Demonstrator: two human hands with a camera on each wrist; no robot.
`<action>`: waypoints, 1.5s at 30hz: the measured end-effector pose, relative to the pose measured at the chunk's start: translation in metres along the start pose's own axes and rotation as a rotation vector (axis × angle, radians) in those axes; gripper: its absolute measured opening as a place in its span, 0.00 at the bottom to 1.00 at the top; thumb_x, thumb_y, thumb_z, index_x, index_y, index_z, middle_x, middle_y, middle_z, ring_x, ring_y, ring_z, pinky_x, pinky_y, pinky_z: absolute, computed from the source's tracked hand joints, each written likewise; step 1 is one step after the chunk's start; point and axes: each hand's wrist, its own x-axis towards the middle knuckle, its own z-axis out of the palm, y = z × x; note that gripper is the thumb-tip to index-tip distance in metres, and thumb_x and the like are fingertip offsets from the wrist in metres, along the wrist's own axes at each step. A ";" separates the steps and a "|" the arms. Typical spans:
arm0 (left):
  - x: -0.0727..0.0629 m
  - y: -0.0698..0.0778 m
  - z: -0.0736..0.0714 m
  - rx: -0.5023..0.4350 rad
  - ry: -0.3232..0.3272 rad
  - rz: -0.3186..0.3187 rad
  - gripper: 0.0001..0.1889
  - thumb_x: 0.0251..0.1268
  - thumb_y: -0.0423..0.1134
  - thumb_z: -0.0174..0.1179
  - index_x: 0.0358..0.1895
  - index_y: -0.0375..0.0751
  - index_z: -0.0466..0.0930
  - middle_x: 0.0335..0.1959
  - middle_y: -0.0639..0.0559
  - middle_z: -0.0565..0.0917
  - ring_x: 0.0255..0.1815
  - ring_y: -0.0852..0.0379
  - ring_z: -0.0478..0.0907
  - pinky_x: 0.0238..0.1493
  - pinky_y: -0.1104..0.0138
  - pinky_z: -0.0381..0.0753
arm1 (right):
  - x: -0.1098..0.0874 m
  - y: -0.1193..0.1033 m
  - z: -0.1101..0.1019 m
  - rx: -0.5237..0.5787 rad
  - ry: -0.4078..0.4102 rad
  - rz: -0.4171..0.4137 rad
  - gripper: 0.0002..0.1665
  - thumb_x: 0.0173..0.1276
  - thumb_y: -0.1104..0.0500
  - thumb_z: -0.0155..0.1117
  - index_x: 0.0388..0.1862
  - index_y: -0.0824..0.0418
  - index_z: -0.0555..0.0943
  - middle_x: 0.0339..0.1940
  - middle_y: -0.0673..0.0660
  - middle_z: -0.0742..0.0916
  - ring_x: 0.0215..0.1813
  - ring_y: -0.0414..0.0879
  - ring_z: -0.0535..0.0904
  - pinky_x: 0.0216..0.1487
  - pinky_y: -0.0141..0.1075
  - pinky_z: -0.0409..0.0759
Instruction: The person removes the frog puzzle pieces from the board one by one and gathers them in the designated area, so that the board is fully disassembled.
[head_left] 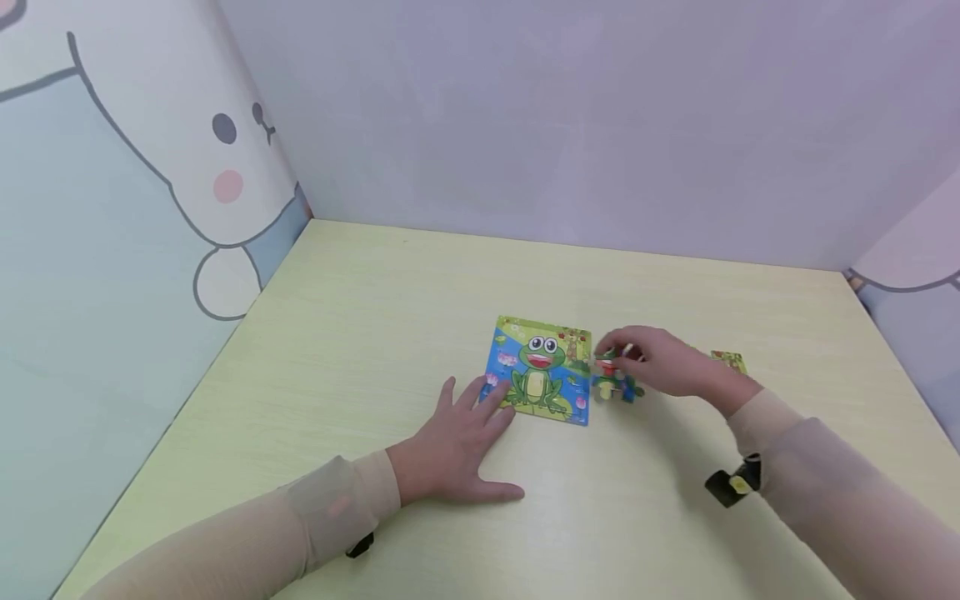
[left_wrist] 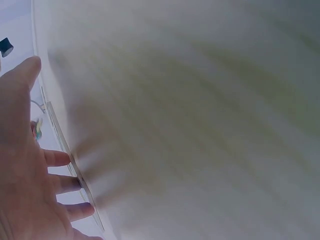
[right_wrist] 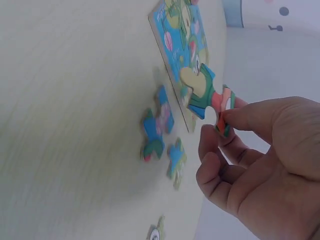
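A square frog puzzle board (head_left: 536,371), green and blue with a smiling frog, lies flat on the table. My left hand (head_left: 459,450) is spread with its fingers straight, the fingertips at the board's lower left corner. Just right of the board, my right hand (head_left: 663,364) pinches a puzzle piece (right_wrist: 202,89) between thumb and fingers. That piece shows green, blue, cream and red parts and is held above the table. Below it in the right wrist view lie a blue and pink puzzle piece (right_wrist: 162,120) and a smaller blue and green one (right_wrist: 176,159).
Another puzzle piece (right_wrist: 156,233), with a printed eye, lies farther off on the pale wooden table (head_left: 360,333). A green and yellow piece (head_left: 729,361) shows behind the right wrist. A plain wall (head_left: 570,125) rises at the back, and cartoon-printed walls stand at both sides.
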 end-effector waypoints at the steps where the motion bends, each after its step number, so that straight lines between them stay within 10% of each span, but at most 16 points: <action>1: 0.000 0.000 0.000 0.000 0.002 0.000 0.50 0.62 0.82 0.50 0.77 0.48 0.67 0.84 0.43 0.59 0.83 0.35 0.54 0.72 0.26 0.57 | -0.005 0.005 -0.005 -0.012 -0.017 0.007 0.15 0.79 0.65 0.57 0.60 0.62 0.83 0.51 0.59 0.86 0.44 0.48 0.82 0.42 0.40 0.80; 21: 0.000 0.001 0.000 -0.009 -0.010 -0.005 0.50 0.62 0.82 0.50 0.77 0.48 0.66 0.85 0.44 0.58 0.84 0.36 0.53 0.73 0.26 0.55 | -0.055 0.065 -0.026 -0.173 -0.056 0.165 0.16 0.74 0.66 0.63 0.58 0.60 0.86 0.47 0.56 0.85 0.43 0.47 0.81 0.39 0.37 0.80; 31: 0.000 0.000 0.001 -0.017 0.013 0.003 0.49 0.63 0.81 0.51 0.76 0.48 0.68 0.84 0.43 0.60 0.83 0.35 0.55 0.73 0.26 0.57 | -0.047 0.040 -0.024 -0.227 0.126 0.054 0.22 0.73 0.65 0.67 0.65 0.66 0.81 0.56 0.62 0.87 0.49 0.50 0.82 0.42 0.40 0.83; 45: 0.007 0.000 -0.001 0.030 0.042 0.009 0.47 0.64 0.80 0.49 0.74 0.49 0.71 0.81 0.43 0.64 0.81 0.36 0.59 0.73 0.27 0.56 | 0.003 -0.013 0.025 -0.246 0.100 -0.041 0.26 0.72 0.62 0.70 0.67 0.63 0.80 0.65 0.63 0.83 0.57 0.57 0.84 0.58 0.54 0.84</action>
